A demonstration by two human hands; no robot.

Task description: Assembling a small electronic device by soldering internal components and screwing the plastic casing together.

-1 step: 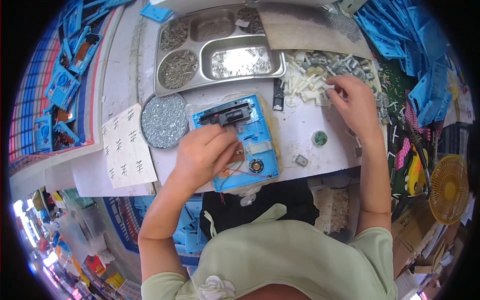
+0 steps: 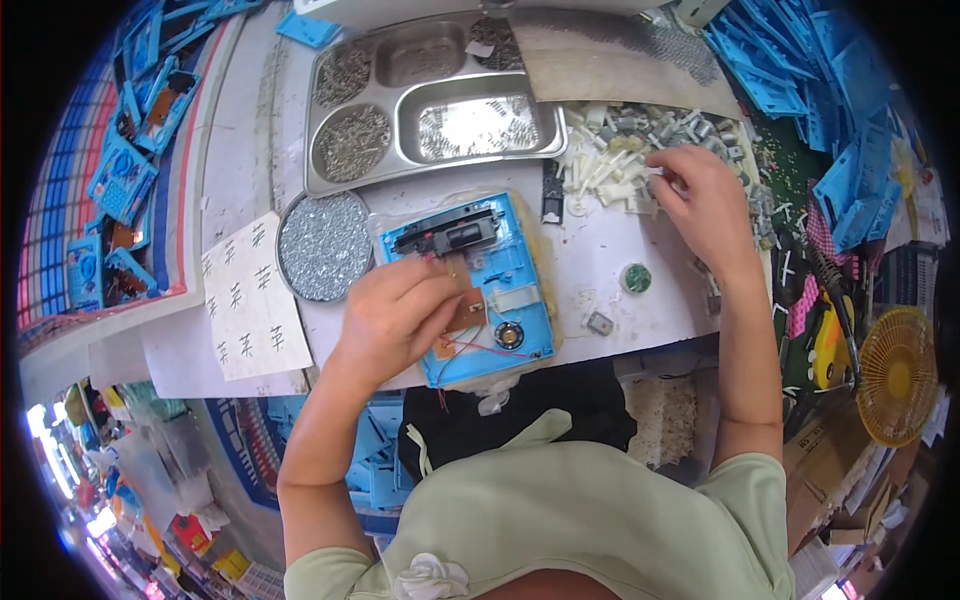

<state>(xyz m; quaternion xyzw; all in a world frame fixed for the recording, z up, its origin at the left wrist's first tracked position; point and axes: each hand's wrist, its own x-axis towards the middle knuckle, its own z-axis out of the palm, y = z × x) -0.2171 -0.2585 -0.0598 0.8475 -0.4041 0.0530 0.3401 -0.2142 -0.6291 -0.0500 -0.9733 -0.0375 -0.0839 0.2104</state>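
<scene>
A blue plastic casing lies open on the table in front of me. Inside it are a black mechanism, a brown circuit board, a small round speaker and thin wires. My left hand is over the casing's left side, its fingers closed on the edge of the board, with the fingertips partly hidden. My right hand reaches to a heap of small white plastic parts, thumb and forefinger pinched together. What lies between them is too small to make out.
A steel compartment tray of screws and springs stands behind the casing. Left of it are a round dish of tiny metal pieces and a paper sheet. A green disc lies right. Blue casings pile far right, near a yellow fan.
My left hand has shifted slightly left, and more of the brown board shows beside its fingers. My right hand has barely moved at the heap.
</scene>
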